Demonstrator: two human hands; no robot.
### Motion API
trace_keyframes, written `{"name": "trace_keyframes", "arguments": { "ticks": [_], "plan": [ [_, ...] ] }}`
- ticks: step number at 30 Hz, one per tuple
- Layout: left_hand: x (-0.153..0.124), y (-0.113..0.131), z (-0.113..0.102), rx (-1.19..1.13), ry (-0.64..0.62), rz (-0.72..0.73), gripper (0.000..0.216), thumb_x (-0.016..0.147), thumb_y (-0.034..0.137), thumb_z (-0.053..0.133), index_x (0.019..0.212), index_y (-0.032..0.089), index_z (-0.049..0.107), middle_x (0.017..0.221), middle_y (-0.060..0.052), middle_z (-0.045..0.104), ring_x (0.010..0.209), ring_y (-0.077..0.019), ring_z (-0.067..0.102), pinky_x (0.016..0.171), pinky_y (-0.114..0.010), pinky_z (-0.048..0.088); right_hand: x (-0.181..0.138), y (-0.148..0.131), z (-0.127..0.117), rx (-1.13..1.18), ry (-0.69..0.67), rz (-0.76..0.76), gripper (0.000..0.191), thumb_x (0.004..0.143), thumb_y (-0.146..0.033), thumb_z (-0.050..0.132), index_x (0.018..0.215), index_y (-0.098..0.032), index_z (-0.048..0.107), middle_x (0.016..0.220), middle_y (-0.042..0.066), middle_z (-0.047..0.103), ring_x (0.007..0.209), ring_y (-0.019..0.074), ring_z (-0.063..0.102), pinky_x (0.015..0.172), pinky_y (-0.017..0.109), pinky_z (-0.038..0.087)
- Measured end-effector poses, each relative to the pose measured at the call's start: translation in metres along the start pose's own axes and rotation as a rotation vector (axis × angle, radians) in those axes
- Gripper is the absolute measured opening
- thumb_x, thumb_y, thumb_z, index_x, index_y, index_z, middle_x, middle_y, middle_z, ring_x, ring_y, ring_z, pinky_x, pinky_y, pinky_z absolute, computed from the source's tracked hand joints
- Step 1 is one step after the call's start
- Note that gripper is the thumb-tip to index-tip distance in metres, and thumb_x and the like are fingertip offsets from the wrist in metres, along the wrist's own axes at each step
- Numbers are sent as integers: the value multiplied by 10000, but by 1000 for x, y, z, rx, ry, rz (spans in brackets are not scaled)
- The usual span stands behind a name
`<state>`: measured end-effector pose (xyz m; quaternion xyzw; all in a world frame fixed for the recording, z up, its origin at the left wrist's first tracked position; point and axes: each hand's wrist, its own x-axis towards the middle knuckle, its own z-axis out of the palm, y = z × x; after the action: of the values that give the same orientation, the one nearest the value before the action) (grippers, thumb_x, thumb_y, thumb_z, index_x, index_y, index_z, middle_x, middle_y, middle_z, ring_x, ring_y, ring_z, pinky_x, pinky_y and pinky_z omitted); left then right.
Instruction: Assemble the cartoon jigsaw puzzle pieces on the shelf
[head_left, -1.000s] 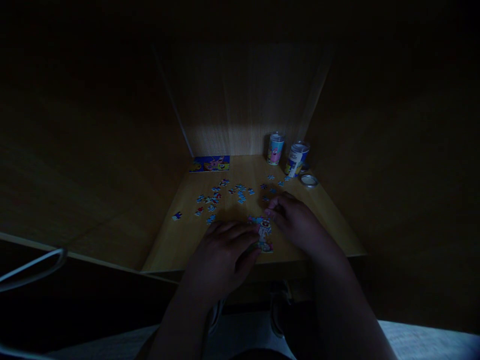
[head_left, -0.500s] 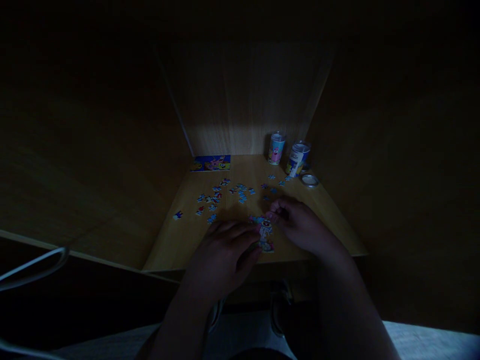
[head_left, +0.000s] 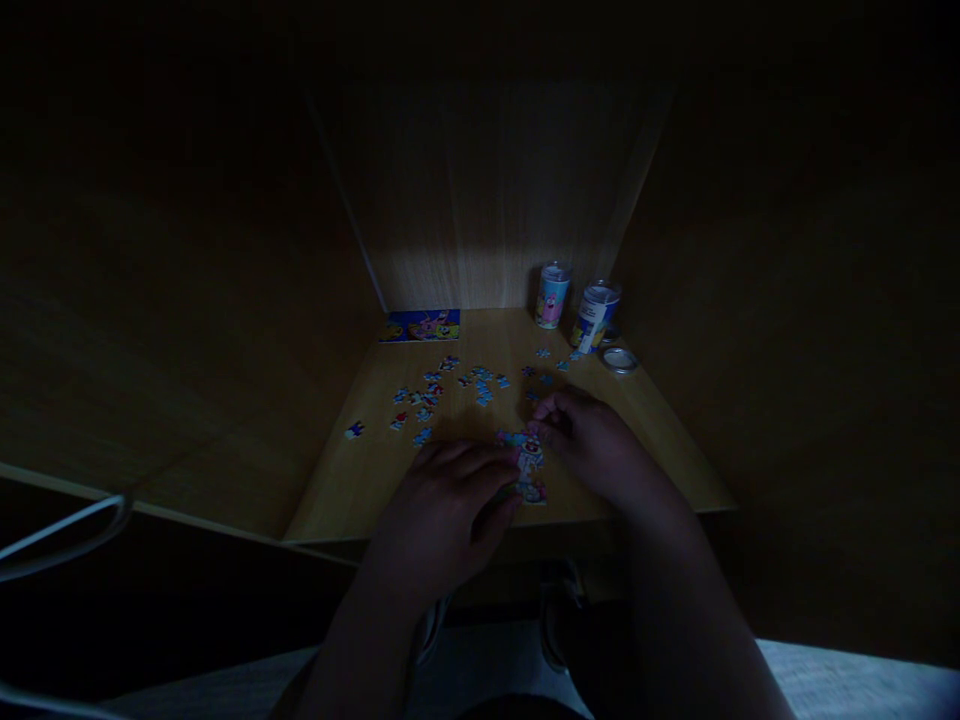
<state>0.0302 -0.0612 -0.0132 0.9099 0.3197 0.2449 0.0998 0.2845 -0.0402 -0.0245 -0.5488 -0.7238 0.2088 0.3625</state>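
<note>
The scene is very dark. A small joined patch of jigsaw pieces (head_left: 529, 466) lies near the front of a wooden desk (head_left: 352, 490). My left hand (head_left: 450, 510) rests flat beside it, fingers stretched out and touching its left edge. My right hand (head_left: 592, 440) sits at the patch's upper right with fingertips pinched together over its top; what they hold is too dark to make out. Several loose puzzle pieces (head_left: 450, 390) are scattered further back.
Two small printed cans (head_left: 553, 296) (head_left: 594, 316) stand at the back right, a round lid (head_left: 619, 360) beside them. A blue picture card (head_left: 421, 326) lies at the back left. Wooden panels wall the desk on both sides and behind.
My right hand's fingers have shifted slightly at the top of the joined patch. The left hand has stayed in place.
</note>
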Motion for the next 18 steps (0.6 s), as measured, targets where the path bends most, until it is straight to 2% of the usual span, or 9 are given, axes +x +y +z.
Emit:
{"name": "trace_keyframes", "arguments": {
  "ticks": [13,16,18],
  "plan": [
    [-1,-1,1,12,-7,-6,232,1050,278,716,1280,292,744,1388,5,789,1222,-271,723,1089,-526,533,2,5,5,-81,18,-30,93,993,-225,794,925,-243,733,918,8,757,807,182,694,780,316,505],
    [0,0,0,14,-4,-6,221,1052,273,714,1270,289,743,1390,10,790,1217,-266,724,1085,-522,534,2,4,4,-85,40,-36,73,996,-221,767,948,-243,717,964,22,756,848,197,708,809,331,526],
    [-1,-1,0,15,-3,-7,228,1055,276,713,1280,291,744,1397,12,786,1232,-268,718,1094,-523,531,1,3,5,-85,82,-50,54,1023,-202,685,998,-243,708,1031,47,757,925,216,726,860,348,545]
  ]
}}
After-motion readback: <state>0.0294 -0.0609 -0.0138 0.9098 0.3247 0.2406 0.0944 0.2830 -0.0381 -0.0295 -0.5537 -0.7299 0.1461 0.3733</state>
